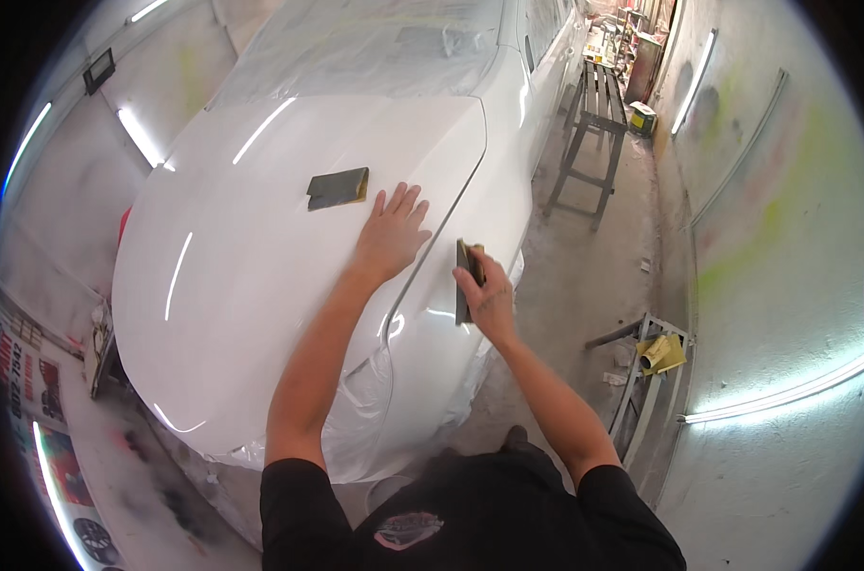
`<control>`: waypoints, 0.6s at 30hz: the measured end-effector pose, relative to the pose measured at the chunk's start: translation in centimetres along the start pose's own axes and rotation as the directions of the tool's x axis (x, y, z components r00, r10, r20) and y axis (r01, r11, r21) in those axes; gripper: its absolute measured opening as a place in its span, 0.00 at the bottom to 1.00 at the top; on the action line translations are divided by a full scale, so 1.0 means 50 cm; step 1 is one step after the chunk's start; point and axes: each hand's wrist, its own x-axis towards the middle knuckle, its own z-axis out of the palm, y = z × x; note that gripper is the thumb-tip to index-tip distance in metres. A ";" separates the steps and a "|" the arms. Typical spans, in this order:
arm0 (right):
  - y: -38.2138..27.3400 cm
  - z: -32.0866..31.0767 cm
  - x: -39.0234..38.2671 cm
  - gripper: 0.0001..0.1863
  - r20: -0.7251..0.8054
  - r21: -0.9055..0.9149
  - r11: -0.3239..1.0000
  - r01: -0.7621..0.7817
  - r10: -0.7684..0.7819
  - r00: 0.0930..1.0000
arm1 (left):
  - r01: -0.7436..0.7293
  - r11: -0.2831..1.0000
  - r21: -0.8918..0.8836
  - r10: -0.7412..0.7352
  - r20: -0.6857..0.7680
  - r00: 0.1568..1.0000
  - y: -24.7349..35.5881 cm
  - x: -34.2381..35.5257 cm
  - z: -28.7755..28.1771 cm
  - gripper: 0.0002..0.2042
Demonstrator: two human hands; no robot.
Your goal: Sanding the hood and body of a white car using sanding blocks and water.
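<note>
A glossy white car hood [260, 257] fills the middle, the windshield behind it under clear plastic film. My left hand [391, 233] lies flat on the hood near its right seam, fingers spread, holding nothing. Just beyond its fingertips, to the left, lies a folded dark grey sheet of sandpaper [338, 188] with a tan edge. In my right hand [490, 293] is a dark sanding block [463, 283], gripped upright between thumb and fingers against the white fender [494, 205] across the seam. The block's face toward the fender is hidden.
Plastic film [360, 395] covers the headlight area. Right of the car runs a concrete floor with a slatted wooden trestle [598, 124] farther back. Nearer stands a metal stand [646, 376] carrying a yellow paper roll [658, 353]. Lit tubes line the walls.
</note>
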 end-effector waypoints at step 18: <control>0.020 0.177 0.464 0.24 -0.137 -0.354 0.902 0.246 -0.310 0.941 | 0.535 0.779 -0.326 -0.539 0.089 0.838 -0.229 -0.042 0.022 0.24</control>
